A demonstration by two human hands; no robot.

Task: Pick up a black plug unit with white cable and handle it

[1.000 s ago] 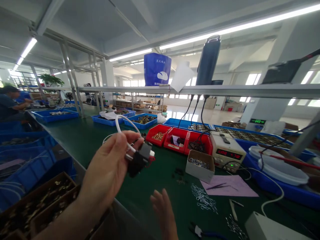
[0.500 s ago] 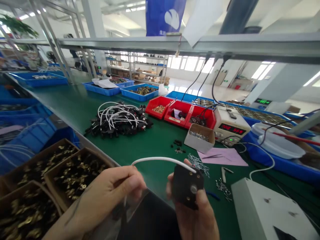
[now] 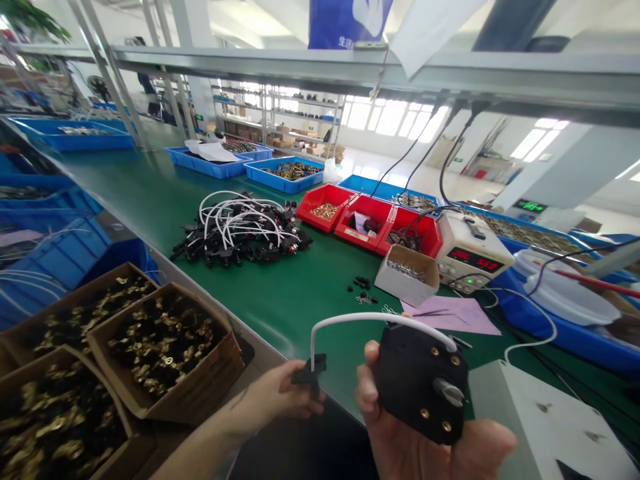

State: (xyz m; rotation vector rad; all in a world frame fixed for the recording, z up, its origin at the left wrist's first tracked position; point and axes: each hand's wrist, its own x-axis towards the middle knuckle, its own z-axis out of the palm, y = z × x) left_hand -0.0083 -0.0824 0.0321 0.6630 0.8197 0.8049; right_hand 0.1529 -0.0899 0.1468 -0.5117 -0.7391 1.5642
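My right hand (image 3: 400, 440) grips a black round-cornered part (image 3: 423, 383) with brass screws and a metal shaft, held up near the camera. A white wire (image 3: 370, 319) arcs from its top over to a small black connector (image 3: 311, 373), which my left hand (image 3: 280, 400) pinches at the green bench's near edge. Farther back on the bench lies a heap of similar black parts with white wires (image 3: 240, 230).
Cardboard boxes of brass parts (image 3: 165, 340) stand at lower left. Red bins (image 3: 367, 223), a small box of pins (image 3: 406, 270), a power supply with a red display (image 3: 473, 257), a pink sheet (image 3: 450, 313) and a white unit (image 3: 545, 427) sit to the right. Blue trays (image 3: 287, 175) line the back.
The view tilted down from the raised left hand holding the part. The black part passed to my right hand and came closer; my left hand slid along the wire to the connector.
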